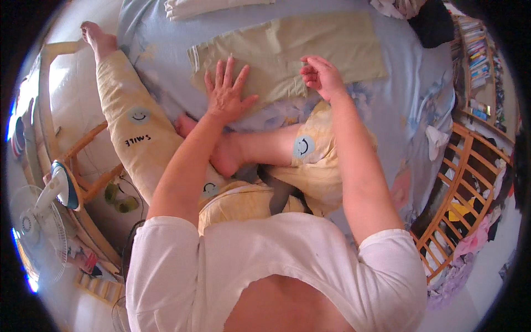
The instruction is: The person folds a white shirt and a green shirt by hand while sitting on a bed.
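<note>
A light olive garment point(332, 47), folded into a long flat strip, lies on the bed in front of me. Its exact kind cannot be made out; white trim shows at its left end. My left hand point(227, 91) rests flat on its left part, with the fingers spread. Over the near edge, at about the middle, is my right hand point(322, 76), its fingers loosely bent and apart, with nothing seen in them. Beside that hand the cloth's near edge is creased and uneven.
A blue patterned sheet point(404, 99) covers the bed under my folded leg. White folded cloth point(210, 6) lies at the far edge, dark cloth point(431, 25) at the far right. A wooden rail point(453, 193) and bookshelf point(478, 55) stand right; a fan point(41, 221) stands left.
</note>
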Tool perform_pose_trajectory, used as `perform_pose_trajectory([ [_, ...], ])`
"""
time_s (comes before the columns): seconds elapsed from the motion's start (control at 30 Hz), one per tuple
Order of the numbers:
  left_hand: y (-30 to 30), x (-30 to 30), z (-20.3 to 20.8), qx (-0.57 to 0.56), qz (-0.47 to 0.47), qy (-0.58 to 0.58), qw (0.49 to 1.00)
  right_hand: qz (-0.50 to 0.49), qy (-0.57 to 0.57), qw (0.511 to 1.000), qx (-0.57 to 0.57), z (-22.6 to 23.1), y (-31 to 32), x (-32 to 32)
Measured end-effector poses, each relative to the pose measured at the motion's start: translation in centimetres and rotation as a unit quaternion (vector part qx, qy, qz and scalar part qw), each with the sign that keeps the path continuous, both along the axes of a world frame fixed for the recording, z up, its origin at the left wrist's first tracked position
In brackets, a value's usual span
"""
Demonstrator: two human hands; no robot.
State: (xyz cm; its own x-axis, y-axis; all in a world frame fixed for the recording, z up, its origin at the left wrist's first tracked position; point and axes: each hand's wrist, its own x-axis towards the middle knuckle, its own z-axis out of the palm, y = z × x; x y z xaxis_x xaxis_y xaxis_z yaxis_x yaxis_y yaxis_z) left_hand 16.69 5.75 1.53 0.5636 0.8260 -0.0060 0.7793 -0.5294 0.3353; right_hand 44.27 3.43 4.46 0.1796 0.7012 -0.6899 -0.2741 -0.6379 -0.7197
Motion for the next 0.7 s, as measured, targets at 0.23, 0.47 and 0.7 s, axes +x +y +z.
perform_pose_trajectory([
  [0.23, 0.3, -0.7, 1.6, -0.025, -0.045, 0.052, 0.997, 0.099, -0.14, 0.977, -0.127, 0.1, -1.0, 3.4],
  [0.47, -2.3, -0.5, 1.5, -0.059, -0.206, 0.012, 0.977, 0.224, 0.023, 0.968, -0.109, 1.9, -1.9, 0.9],
  [0.7, -2.5, -2.5, 1.8, -0.059, 0.084, -0.182, 0.978, 0.064, -0.185, 0.981, -0.013, 0.4, -1.5, 2.8],
])
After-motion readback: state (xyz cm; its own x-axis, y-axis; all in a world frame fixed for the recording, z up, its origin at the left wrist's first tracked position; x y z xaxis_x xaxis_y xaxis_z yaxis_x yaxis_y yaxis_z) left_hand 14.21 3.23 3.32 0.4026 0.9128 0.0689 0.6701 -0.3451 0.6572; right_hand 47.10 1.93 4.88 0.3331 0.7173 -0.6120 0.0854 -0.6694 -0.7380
